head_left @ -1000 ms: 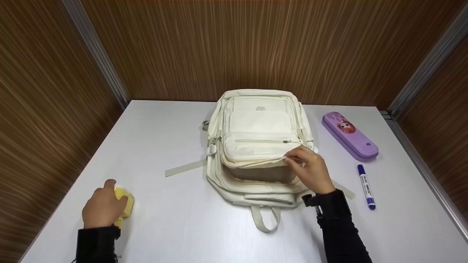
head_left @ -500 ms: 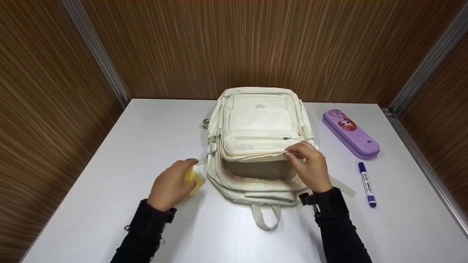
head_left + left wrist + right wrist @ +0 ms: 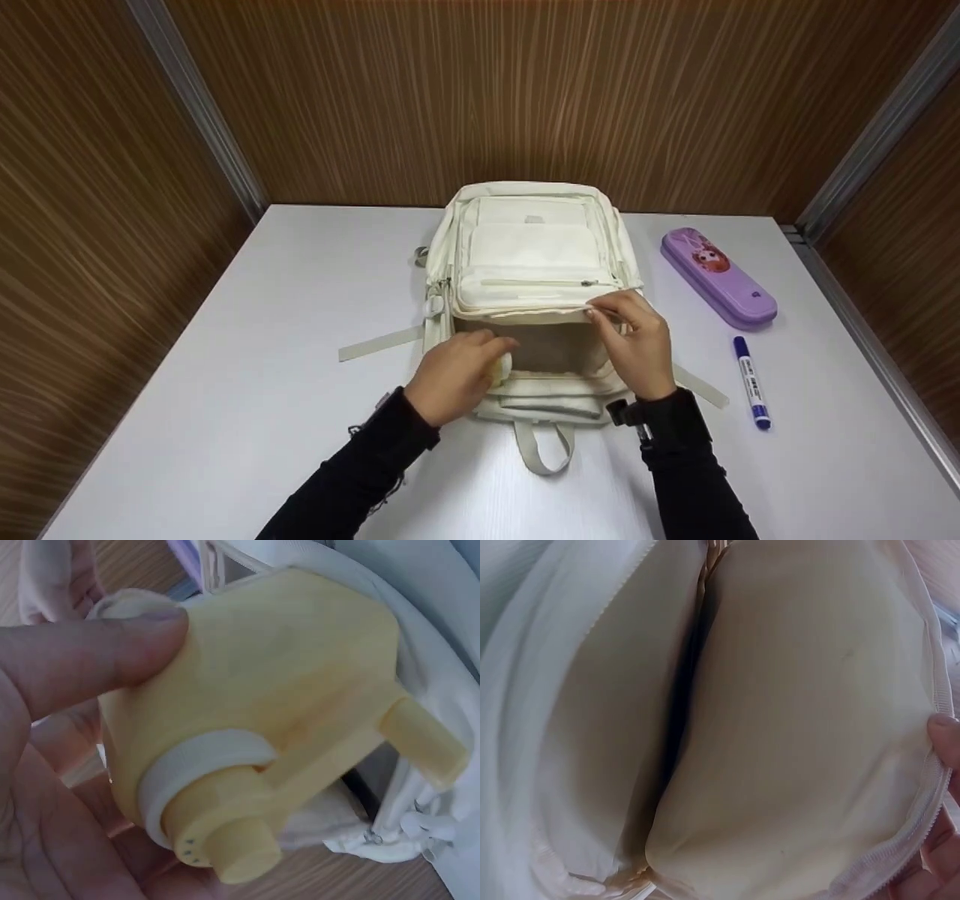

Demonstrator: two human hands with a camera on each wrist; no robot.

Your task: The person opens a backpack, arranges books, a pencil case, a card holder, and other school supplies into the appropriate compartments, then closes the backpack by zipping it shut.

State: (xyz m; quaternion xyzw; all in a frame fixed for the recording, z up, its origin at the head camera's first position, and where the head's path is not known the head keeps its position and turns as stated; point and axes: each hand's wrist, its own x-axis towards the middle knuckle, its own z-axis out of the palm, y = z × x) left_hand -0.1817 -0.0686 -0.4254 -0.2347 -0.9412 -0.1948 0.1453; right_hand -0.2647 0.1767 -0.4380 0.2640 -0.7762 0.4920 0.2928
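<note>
A cream backpack (image 3: 536,247) lies on the table with its main compartment unzipped. My right hand (image 3: 636,341) pinches the zippered edge of the front panel and holds it up. In the right wrist view, thumb and fingers grip this zipper edge (image 3: 939,757) beside the pale lining (image 3: 810,705). My left hand (image 3: 461,375) is at the left side of the opening, gripping a yellow hand-crank pencil sharpener (image 3: 300,652). The sharpener's crank arm, knob and white ring face the left wrist camera. From the head, the hand covers most of the sharpener.
A purple pencil case (image 3: 720,279) with a cartoon picture lies right of the backpack. Below it is a blue-capped marker (image 3: 752,382). Loose straps (image 3: 381,343) stick out at both sides, and a carry loop (image 3: 546,454) points toward me. Wood-grain panels (image 3: 480,97) enclose the table.
My left hand has carried the pencil sharpener from the table's left side rightward to the backpack's opening. The right hand keeps its pinch, and the panel edge sits slightly higher.
</note>
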